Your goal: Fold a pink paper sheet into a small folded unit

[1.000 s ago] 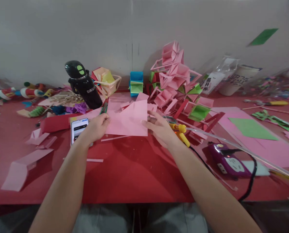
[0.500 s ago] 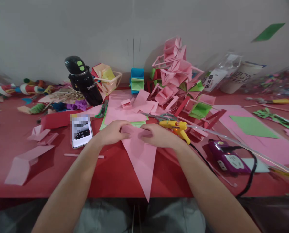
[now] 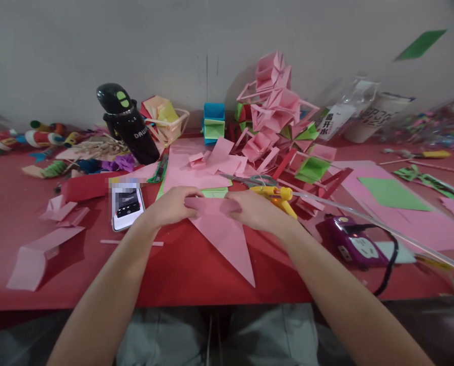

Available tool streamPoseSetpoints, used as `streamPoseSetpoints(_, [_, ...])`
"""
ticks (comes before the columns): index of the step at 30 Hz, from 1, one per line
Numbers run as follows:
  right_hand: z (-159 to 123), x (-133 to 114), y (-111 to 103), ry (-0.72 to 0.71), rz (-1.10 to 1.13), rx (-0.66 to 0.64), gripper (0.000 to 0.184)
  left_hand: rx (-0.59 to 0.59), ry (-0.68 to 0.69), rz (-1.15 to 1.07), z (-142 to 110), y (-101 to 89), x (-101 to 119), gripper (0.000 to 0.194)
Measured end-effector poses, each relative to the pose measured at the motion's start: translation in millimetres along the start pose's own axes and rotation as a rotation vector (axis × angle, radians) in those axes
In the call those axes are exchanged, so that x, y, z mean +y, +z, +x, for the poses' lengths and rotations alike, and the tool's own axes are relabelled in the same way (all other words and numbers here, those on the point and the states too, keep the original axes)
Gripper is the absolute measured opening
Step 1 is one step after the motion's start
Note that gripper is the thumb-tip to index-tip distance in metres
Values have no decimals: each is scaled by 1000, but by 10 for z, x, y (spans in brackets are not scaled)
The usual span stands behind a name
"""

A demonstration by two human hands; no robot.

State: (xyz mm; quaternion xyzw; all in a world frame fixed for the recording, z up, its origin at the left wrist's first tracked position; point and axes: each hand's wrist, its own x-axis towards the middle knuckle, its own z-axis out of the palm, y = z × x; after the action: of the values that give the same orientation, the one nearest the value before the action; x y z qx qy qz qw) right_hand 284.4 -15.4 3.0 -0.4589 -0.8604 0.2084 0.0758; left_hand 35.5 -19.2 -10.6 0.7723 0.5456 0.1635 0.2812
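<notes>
A pink sheet of paper [image 3: 227, 234] lies between my hands, its far edge folded and its near end narrowing to a point toward the lower right. My left hand [image 3: 179, 204] grips the left end of the folded edge, fingers curled behind and thumb on top. At the right end, my right hand [image 3: 246, 207] pinches the same edge. Just right of that hand sits a yellow glue gun [image 3: 276, 195]. Scissors [image 3: 255, 180] rest beyond it, beside pink paper scraps [image 3: 221, 155]. The fingertips of both hands are partly hidden by the paper.
A phone [image 3: 127, 206] and a thin pink paper stick [image 3: 131, 243] lie left of my forearm. Behind them leans a black bottle [image 3: 130, 129]. Pink folded-paper models [image 3: 274, 101] pile up at the back. A purple power strip [image 3: 354, 241] with a black cable stands at right.
The paper's pointed end has swung to the right and away from the table's front edge. My hands have spread slightly apart along the folded edge, still holding it.
</notes>
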Motion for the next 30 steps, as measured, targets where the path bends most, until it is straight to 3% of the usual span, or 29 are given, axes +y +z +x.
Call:
streamPoseSetpoints(4, [-52,-39,104,-5,-118,43,10,-79,19,88,-31,63,67,43])
streamPoseSetpoints(11, [-147,86,314,-137,-34,192,16,-126,103,191,-81,77,153,35])
streamPoseSetpoints(14, [-144,132,376,-172,16,237,15,-136,102,158,-123,42,237,23])
streamPoseSetpoints(18, [-125,161,417,-220,20,256,22,-228,119,44,-124,31,289,28])
streamPoseSetpoints(22, [-144,166,423,-258,1,248,28,-208,109,49,-69,109,263,31])
streamPoseSetpoints(26, [-208,117,353,-306,49,180,23,-200,70,45,-48,181,257,11])
streamPoseSetpoints(30, [-234,78,272,-329,190,117,37,-237,11,15,-69,183,291,19])
